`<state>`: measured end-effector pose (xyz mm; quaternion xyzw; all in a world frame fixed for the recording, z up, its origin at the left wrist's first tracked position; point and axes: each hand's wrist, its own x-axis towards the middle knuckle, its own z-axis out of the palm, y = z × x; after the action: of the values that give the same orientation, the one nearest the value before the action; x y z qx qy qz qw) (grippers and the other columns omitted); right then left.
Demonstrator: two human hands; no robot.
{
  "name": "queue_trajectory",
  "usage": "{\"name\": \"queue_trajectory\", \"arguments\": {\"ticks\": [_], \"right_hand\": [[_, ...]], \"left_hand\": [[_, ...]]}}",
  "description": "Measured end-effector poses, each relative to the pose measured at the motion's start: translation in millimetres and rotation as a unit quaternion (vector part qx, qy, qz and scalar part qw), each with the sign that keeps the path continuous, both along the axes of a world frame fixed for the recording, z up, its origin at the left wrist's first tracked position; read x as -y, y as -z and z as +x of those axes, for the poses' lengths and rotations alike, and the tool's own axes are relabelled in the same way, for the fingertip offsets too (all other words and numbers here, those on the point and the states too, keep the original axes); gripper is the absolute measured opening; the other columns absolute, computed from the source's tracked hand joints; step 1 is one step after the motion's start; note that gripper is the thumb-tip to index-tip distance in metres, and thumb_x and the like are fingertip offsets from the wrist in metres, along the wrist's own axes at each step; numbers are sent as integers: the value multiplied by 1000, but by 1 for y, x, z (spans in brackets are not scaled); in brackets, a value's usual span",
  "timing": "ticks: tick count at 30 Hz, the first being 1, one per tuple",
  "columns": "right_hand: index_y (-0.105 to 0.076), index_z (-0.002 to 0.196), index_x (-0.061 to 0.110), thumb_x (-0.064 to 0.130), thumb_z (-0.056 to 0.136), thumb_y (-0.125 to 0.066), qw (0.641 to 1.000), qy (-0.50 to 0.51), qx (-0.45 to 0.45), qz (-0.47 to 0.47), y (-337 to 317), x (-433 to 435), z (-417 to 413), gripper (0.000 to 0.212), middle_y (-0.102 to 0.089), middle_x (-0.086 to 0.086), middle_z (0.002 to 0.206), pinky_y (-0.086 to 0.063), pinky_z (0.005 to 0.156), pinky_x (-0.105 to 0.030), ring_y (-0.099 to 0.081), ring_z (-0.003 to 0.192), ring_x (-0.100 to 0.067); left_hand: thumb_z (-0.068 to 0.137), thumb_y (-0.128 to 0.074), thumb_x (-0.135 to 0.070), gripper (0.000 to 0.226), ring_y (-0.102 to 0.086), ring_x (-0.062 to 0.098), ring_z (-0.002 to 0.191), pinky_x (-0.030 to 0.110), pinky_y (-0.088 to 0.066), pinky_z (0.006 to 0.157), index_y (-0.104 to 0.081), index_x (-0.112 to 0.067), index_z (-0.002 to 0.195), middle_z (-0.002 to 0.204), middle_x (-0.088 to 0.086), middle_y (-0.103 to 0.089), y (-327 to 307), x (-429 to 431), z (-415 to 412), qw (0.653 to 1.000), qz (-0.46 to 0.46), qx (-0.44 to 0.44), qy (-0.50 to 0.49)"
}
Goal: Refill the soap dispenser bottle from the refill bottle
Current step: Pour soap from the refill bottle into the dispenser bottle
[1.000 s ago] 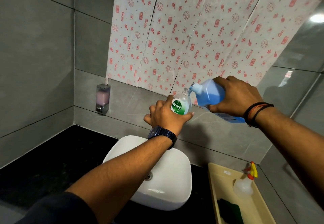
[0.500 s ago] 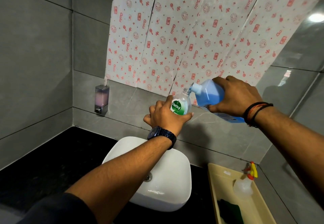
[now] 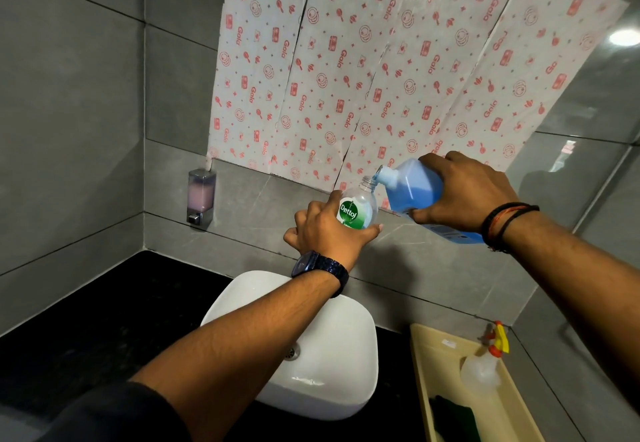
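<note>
- Above the white basin (image 3: 311,355), the left hand (image 3: 325,234) is clamped round the lower body of the clear dispenser (image 3: 358,208), its green label facing the camera and its open neck tipped slightly toward the right.
- The right hand (image 3: 464,196) is closed over the blue refill bottle (image 3: 414,187), which is tilted well over so that its spout sits just at, or touching, the dispenser's mouth; which of the two cannot be told.
- Blue liquid has pooled toward the spout end, so the pour looks under way or about to start; no stream is visible, and the fill level is hidden by the label and fingers.
- Main risk, as I judge it: the two small mouths slip out of line, since both bottles are held in the air with nothing to steady them; soap would then run down the dispenser and over the left hand.
- Tilting the refill too steeply could send out a surge larger than the narrow neck accepts.
- With the level hidden, overfilling is likely unless the pour is paused to check.
- A soapy grip could let the dispenser slide; the basin underneath would catch most spills.
</note>
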<state>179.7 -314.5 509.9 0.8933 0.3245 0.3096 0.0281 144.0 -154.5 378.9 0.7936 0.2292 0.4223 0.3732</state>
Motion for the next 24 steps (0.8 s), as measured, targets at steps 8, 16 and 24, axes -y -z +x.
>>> {"name": "queue_trajectory", "arguments": {"ticks": [8, 16, 24], "right_hand": [[-46, 120, 27, 57, 57, -75, 1000, 1, -3, 1, 0, 1, 0, 76, -56, -2, 95, -44, 62, -31, -49, 77, -19], [-46, 119, 27, 58, 57, -75, 1000, 1, -3, 1, 0, 2, 1, 75, -58, -3, 96, -42, 61, -30, -49, 77, -19], [-47, 120, 26, 57, 57, -76, 1000, 2, -4, -2, 0, 2, 0, 75, -58, -3, 97, -41, 61, -29, -48, 77, -18]], "left_hand": [[48, -67, -76, 87, -41, 21, 104, 36, -19, 73, -47, -38, 124, 107, -1, -57, -1, 0, -1, 1000, -2, -4, 4], [48, -67, -76, 85, -41, 21, 103, 36, -22, 73, -48, -38, 122, 105, -1, -57, -1, 1, -1, 1000, 2, -8, 4], [48, -66, -77, 86, -41, 22, 103, 36, -20, 73, -47, -39, 123, 106, -1, -57, 0, 1, -2, 1000, 3, -9, 2]]}}
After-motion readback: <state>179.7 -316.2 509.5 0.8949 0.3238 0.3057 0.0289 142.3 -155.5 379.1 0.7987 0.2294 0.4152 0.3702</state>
